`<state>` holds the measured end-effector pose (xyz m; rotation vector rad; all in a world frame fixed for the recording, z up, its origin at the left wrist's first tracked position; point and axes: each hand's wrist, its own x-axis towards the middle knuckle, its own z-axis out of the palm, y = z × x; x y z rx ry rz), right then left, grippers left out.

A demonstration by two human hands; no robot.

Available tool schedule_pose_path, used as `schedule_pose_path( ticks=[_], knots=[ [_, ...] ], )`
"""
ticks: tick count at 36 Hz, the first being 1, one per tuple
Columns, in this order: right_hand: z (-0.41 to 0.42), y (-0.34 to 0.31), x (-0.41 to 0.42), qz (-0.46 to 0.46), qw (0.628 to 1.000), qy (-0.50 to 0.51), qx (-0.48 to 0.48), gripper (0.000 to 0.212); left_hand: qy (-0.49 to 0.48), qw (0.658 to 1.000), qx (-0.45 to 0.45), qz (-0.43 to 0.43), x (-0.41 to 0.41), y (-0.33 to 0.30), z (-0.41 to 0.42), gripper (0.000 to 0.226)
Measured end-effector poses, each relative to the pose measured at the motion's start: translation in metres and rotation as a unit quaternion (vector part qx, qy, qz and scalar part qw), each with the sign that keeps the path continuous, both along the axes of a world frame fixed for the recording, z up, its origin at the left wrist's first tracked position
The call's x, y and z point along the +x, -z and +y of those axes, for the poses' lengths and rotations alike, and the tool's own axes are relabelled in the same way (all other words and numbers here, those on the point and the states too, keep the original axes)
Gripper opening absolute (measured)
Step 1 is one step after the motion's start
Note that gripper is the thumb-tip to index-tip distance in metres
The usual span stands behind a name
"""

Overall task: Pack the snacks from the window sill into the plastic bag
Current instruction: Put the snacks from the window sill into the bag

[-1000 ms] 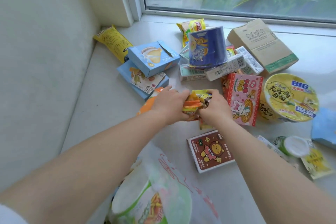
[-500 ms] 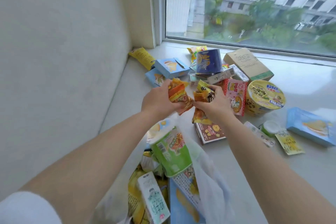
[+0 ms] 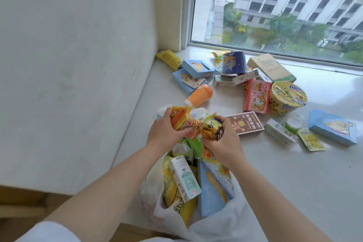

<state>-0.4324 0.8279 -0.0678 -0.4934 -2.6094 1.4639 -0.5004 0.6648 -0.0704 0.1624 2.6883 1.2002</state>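
Note:
My left hand [image 3: 163, 133] grips an orange-red snack packet [image 3: 181, 121]. Right beside it, my right hand [image 3: 224, 139] grips a yellow snack packet [image 3: 213, 126]. Both hands hover over the mouth of the white plastic bag [image 3: 216, 222], which hangs at the sill's front edge. Inside the bag lie a white drink carton [image 3: 185, 177], a blue box [image 3: 213, 188], yellow packs and a green cup. Farther back on the window sill [image 3: 294, 173] lie more snacks: an orange bottle [image 3: 200, 95], a pink rabbit box [image 3: 256, 96], a brown biscuit box [image 3: 245, 125].
At the back lie blue boxes [image 3: 193, 73], a dark blue pack [image 3: 233, 63], a cardboard box [image 3: 271, 68] and a yellow noodle bowl [image 3: 287, 96]. A small carton [image 3: 280, 131], a green-lidded cup [image 3: 293, 124] and a blue box [image 3: 333, 126] sit right. Wall at left, window behind.
Both hands lifted the packets off the sill and drew them back toward me, over the bag. The view pulled back, and the orange bottle now lies uncovered.

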Motion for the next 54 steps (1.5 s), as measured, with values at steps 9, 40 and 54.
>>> schedule_pose_path(
  ticks=[9, 40, 54],
  knots=[
    [-0.028, 0.044, 0.05, -0.022, 0.998, 0.003, 0.054, 0.079, -0.008, 0.999, 0.023, -0.04, 0.038, 0.021, -0.021, 0.054],
    [0.005, 0.073, 0.102, -0.133, 0.93, 0.058, 0.337, 0.069, 0.236, 0.927, -0.25, 0.147, 0.072, 0.062, 0.029, 0.06],
    [0.07, 0.061, 0.076, -0.087, 0.937, 0.153, 0.301, 0.027, 0.283, 0.894, -0.176, 0.299, 0.039, 0.036, 0.108, 0.033]
  ],
)
